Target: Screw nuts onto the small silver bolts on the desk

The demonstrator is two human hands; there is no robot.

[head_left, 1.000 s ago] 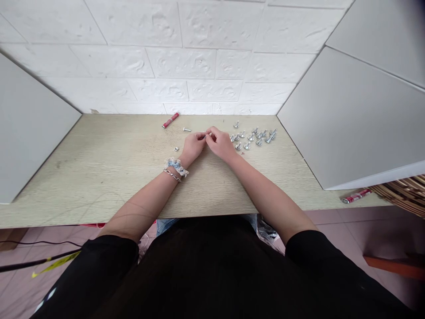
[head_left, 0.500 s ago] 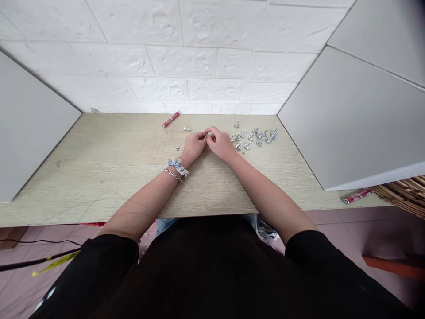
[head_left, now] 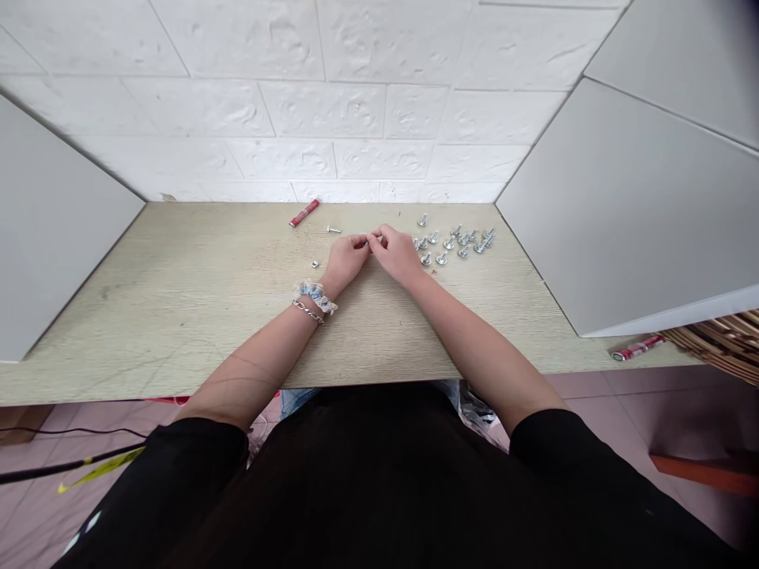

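Silvery bolts (head_left: 449,244) crowd the right hand (head_left: 396,254) (front tabletop edge (head_left: 368,381) well apart).

The single camera sits on the head and looks forward and steeply down. Very near, the black shirt (head_left: 385,474) fills the lower middle; farther, the left hand (head_left: 345,261) and right hand (head_left: 396,254) meet near the centre; the white wall (head_left: 356,47) closes the top.

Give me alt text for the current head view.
The left hand and right hand meet over a table around a small piece, mostly hidden. A loose bolt and a nut lie to their left; a cluster of bolts sits right; a red tube lies near the wall.
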